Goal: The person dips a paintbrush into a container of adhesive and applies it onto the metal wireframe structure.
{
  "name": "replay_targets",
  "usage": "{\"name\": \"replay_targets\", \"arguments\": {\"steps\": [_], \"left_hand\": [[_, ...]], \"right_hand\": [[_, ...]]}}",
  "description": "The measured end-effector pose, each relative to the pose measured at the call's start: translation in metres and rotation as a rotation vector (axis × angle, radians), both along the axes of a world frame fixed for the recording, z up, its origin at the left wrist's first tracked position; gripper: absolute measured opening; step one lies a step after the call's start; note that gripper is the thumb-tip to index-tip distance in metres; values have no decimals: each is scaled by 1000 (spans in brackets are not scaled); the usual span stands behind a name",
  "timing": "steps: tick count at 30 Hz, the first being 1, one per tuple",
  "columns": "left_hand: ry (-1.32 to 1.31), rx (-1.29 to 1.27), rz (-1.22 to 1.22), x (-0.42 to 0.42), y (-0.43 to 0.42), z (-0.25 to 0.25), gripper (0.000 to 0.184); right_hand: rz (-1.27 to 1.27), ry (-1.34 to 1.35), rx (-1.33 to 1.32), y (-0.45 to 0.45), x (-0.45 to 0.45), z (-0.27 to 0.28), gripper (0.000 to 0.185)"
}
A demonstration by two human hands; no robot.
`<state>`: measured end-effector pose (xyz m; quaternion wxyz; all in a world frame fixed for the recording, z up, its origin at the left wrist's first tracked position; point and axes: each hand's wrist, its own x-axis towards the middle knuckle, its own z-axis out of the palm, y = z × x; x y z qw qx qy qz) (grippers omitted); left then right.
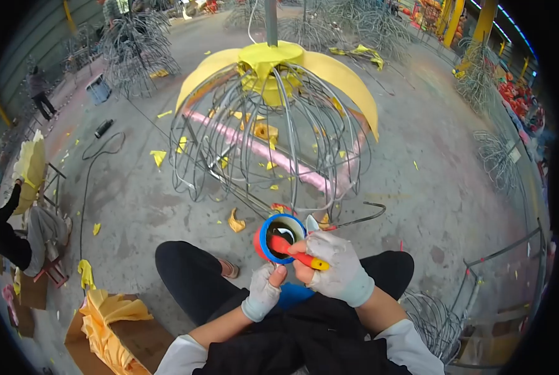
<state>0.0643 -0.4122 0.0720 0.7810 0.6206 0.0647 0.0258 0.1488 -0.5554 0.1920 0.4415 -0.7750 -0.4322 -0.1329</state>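
A red cup [261, 245] with a blue rim and a pale inside holds dark liquid, in front of my lap. My left hand [264, 289], in a white fingerless glove, closes on the cup's lower side. My right hand [335, 265], gloved the same way, grips a red brush [303, 257] with a yellow handle end. The brush's front part reaches into the cup. Beyond the cup stands a wire frame [229, 150] of curved grey rods, topped by a yellow wrapped hub [272, 57] with yellow petal-like sheets [348, 81] at its sides.
A cardboard box [143, 337] with orange-yellow fabric [110, 322] sits at the lower left. One person [26, 231] sits at the left; another [40, 94] stands farther back. Wire bundles [135, 50] stand behind. A metal rack [504, 256] is at the right.
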Motion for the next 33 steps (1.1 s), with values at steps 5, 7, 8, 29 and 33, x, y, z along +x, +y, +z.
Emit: {"name": "replay_targets", "arguments": {"steps": [5,7,8,29,33], "left_hand": [[-30,-67,-1,3,-2,1,30],[-37,-100,8,5,-2,1,30],[-34,-130,16,5,-2,0,30],[0,-494,36,38,-11,25,34],[-4,-611,30,41,-1,28,35]], "right_hand": [[-59,240,345,-18,-1,-17,17],[-99,448,503,-21,-3,-21,15],[-139,666,666,-23,-4,-23,14],[168,1802,1523,-39,37,-56,28],[530,1849,1603,-64,70,-48,27]]}}
